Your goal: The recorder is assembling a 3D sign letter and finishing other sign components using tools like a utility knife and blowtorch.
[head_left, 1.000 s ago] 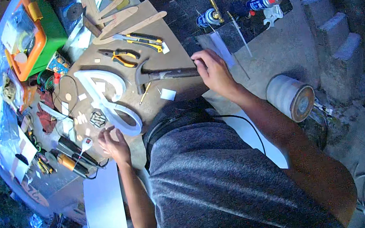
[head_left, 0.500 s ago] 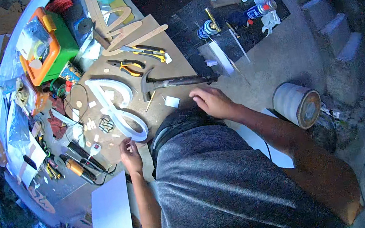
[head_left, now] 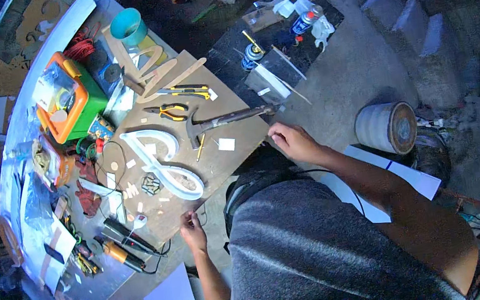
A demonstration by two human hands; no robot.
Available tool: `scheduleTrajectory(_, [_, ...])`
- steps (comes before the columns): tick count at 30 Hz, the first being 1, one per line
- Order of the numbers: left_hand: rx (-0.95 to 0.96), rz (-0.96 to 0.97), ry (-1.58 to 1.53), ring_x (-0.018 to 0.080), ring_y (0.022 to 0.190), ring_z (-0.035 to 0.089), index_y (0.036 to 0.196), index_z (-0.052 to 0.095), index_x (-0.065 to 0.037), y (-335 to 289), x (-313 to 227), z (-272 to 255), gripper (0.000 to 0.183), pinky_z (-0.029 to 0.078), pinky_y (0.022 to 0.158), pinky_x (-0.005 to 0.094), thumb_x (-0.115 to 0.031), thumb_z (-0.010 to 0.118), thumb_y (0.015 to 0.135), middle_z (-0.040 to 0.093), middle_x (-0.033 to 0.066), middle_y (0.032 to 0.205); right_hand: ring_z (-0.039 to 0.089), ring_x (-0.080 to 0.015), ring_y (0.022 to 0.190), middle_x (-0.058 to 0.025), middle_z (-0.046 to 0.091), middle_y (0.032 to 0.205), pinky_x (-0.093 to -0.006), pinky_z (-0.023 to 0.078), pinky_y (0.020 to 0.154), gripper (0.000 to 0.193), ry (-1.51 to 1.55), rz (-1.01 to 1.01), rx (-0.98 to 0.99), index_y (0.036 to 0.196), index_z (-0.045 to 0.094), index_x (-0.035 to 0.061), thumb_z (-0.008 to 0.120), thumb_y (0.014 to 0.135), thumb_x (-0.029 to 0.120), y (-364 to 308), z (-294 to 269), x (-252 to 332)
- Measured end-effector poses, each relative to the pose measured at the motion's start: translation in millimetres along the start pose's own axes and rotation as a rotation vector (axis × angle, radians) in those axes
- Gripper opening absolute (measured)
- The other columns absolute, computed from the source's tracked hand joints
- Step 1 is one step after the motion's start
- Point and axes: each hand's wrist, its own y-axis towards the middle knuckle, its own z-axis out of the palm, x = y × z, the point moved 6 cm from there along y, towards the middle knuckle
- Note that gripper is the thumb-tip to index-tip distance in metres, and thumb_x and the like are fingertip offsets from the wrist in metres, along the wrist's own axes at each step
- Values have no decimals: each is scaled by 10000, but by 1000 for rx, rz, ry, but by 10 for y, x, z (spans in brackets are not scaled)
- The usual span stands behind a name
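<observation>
My left hand (head_left: 192, 230) is at the near edge of the workbench (head_left: 220, 182), its fingers curled together; whether anything small is between them is hidden. A white curved letter shape (head_left: 156, 165) lies flat on the bench just beyond it. My right hand (head_left: 293, 142) hangs by the bench's right corner, fingers loosely closed, with nothing visible in them. Closest to that hand is the handle of a hammer (head_left: 234, 116), which reaches past the bench edge. Left of the hammer lie orange-handled pliers (head_left: 166, 111), and beyond them yellow-and-black utility knives (head_left: 185, 91).
A green bin with an orange rim (head_left: 77, 117), a teal bowl (head_left: 129, 28) and wooden letter cutouts (head_left: 166, 76) crowd the far bench. Corded black-and-orange tools (head_left: 120, 253) lie at left. Spray cans (head_left: 251, 57) stand on a black surface; a large spool (head_left: 387, 128) sits at right.
My view has shifted, and my body is slightly farther from the bench. My left hand has drawn back from the white letter's near end. My right hand stays near the hammer handle.
</observation>
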Motion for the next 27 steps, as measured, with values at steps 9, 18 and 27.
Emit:
scheduleTrajectory(9, [-41,-79,-193,108,756,569,986,619,15,-246,344,-21,109,471,714,259,-87,581,980,645,43,856,665,-385,879,-191,666,926,-429,522,755,123,-45,113,30,1036,584,31,568,922,73,-398,-158,-163])
scheduleTrajectory(18, [-57,-200,-109,167,754,658,1029,651,32,-503,649,540,223,519,712,307,-169,572,971,690,107,842,669,-298,814,-165,655,894,-360,516,735,130,44,44,-51,1060,597,32,573,938,69,-288,-716,-446])
scheduleTrajectory(27, [-31,-430,-96,171,763,666,1018,674,19,-1029,169,1629,217,506,691,300,-174,601,952,697,107,829,630,-170,748,-99,638,882,-303,498,674,110,22,163,-106,1060,599,33,540,972,64,-65,-1774,-1756])
